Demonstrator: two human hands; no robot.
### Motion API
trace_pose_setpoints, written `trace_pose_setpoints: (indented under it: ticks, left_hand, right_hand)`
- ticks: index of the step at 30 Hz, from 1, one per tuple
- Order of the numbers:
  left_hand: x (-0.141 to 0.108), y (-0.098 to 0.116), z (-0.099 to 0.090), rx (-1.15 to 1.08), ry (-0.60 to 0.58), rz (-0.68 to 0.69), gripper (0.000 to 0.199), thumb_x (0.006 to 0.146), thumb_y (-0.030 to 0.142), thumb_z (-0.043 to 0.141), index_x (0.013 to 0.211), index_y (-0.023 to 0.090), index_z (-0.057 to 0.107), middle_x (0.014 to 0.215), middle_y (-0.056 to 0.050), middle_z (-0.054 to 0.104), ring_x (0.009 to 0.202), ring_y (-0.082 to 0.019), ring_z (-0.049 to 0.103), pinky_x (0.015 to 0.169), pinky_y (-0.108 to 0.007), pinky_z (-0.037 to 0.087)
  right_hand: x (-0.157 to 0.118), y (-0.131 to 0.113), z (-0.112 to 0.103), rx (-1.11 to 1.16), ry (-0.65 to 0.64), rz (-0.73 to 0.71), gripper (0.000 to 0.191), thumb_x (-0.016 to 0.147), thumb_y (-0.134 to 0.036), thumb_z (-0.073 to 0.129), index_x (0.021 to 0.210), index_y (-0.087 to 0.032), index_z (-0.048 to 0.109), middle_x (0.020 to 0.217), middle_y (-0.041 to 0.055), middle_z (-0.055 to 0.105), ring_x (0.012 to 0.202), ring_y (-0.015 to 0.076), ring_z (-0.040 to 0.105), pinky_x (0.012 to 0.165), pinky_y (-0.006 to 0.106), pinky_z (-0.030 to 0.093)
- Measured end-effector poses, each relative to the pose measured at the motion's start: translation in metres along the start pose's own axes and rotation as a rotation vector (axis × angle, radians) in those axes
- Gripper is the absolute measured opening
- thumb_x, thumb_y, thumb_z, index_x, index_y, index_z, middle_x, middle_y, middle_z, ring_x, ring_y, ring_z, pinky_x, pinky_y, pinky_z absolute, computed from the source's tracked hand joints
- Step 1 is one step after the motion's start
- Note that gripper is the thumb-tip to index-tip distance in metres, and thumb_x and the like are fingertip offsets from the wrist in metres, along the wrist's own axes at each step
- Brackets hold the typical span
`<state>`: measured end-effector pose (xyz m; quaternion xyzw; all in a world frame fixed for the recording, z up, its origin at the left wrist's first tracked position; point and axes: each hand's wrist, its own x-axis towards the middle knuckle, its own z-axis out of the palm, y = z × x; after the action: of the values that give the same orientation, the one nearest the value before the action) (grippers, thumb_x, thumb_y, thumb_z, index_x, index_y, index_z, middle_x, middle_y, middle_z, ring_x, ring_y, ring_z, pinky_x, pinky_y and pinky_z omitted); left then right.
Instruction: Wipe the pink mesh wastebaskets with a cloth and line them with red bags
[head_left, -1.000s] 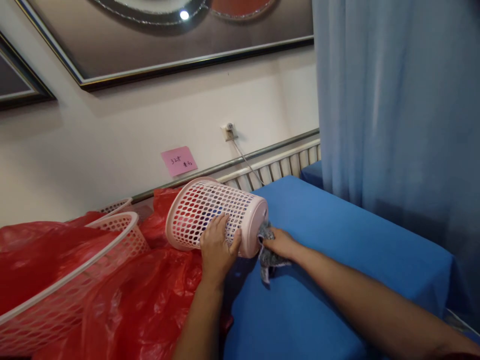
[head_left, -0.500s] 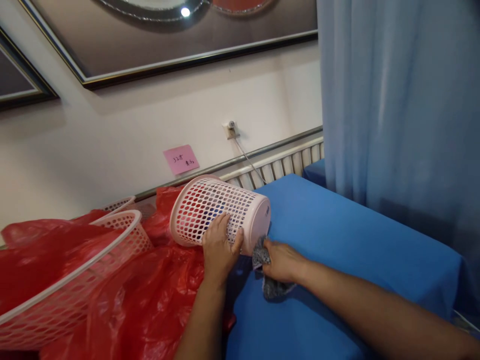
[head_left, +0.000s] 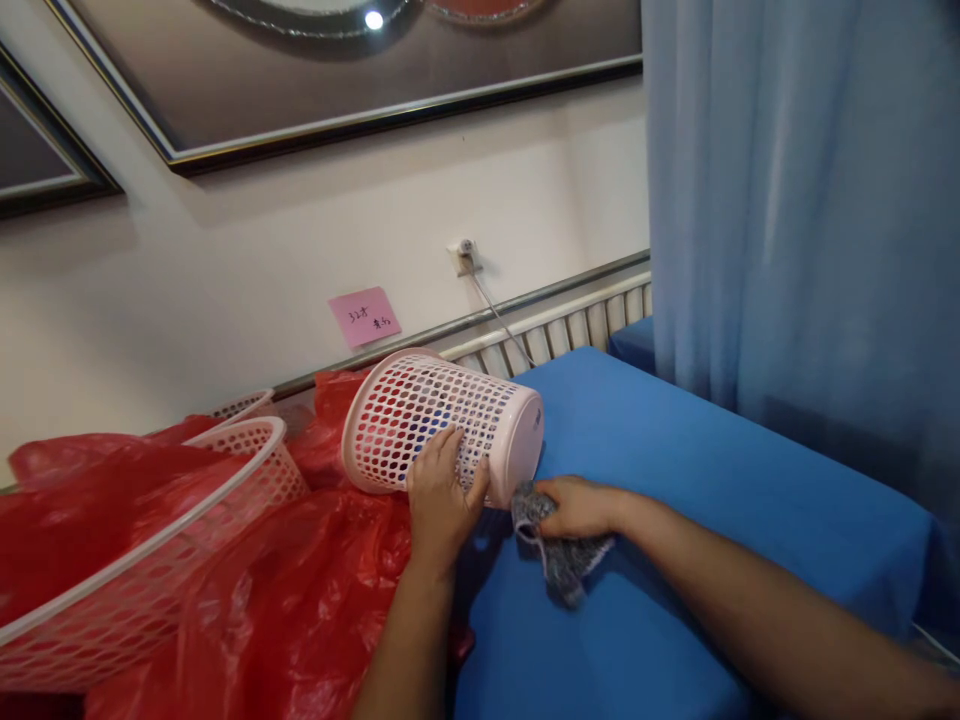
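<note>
A pale pink perforated plastic wastebasket [head_left: 420, 400] lies tilted on its side, its solid base facing right and its rim toward the red plastic bags. My left hand [head_left: 442, 490] grips its lower side near the base, thumb and fingers spread over the lattice. In my right hand [head_left: 577, 508] a crumpled grey cloth [head_left: 566, 560] is pinched, its loose end hanging down over the blue-covered surface. The cloth's upper part is close against the basket's lower base edge; whether they touch I cannot tell.
Red plastic bags [head_left: 277, 600] spill around a larger pink basket [head_left: 150, 560] at left. A blue-covered bed [head_left: 675, 480] spans the right, beside a blue curtain [head_left: 795, 200]. Behind stand a radiator [head_left: 577, 325] and a wall socket with a plug [head_left: 465, 258].
My right hand and the grey cloth have shifted slightly right, and the cloth's loose end has swung out. My left hand and the wastebasket stay nearly the same.
</note>
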<state>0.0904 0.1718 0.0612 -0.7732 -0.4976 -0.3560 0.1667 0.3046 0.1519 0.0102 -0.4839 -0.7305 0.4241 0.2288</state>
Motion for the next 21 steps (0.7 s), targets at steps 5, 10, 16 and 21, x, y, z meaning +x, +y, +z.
trace_pose_setpoints:
  ticks: [5, 10, 16, 21]
  left_hand:
    - [-0.002, -0.011, -0.011, -0.045, 0.167, -0.031, 0.037, 0.093, 0.038, 0.053, 0.122, 0.018, 0.065, 0.128, -0.014, 0.069, 0.123, -0.031, 0.062, 0.11, -0.051, 0.045]
    - [-0.005, -0.046, -0.016, 0.002, 0.424, -0.32, 0.057, 0.088, 0.039, 0.059, 0.139, 0.014, 0.055, 0.154, -0.02, 0.049, 0.144, -0.036, 0.045, 0.119, -0.056, 0.035]
    - [-0.009, -0.087, -0.005, -0.255, 0.428, -0.592, 0.067, 0.083, 0.045, 0.066, 0.14, 0.013, 0.054, 0.156, -0.021, 0.047, 0.147, -0.036, 0.04, 0.123, -0.053, 0.029]
    - [-0.008, -0.106, 0.001, -0.378, 0.436, -0.678, 0.066, 0.085, 0.053, 0.062, 0.138, 0.015, 0.056, 0.147, -0.019, 0.056, 0.14, -0.035, 0.049, 0.121, -0.053, 0.033]
  right_hand:
    - [-0.022, -0.004, -0.022, 0.245, -0.423, -0.095, 0.027, 0.068, -0.028, 0.077, 0.094, -0.02, 0.073, 0.079, -0.0033, 0.071, 0.069, 0.0153, 0.066, 0.061, 0.022, 0.049]
    - [-0.014, 0.01, -0.05, 0.368, 0.115, -0.087, 0.033, 0.077, -0.029, 0.066, 0.108, -0.017, 0.068, 0.092, 0.003, 0.072, 0.084, 0.0198, 0.069, 0.076, 0.029, 0.055]
    - [-0.002, 0.011, -0.029, 0.091, 0.85, -0.398, 0.058, 0.081, -0.028, 0.066, 0.138, -0.024, 0.057, 0.145, 0.0118, 0.048, 0.135, 0.0276, 0.051, 0.116, 0.046, 0.04]
    - [-0.011, 0.001, -0.002, -0.131, 0.671, -0.537, 0.065, 0.083, -0.021, 0.064, 0.146, -0.033, 0.051, 0.157, 0.008, 0.033, 0.14, 0.0286, 0.047, 0.114, 0.047, 0.045]
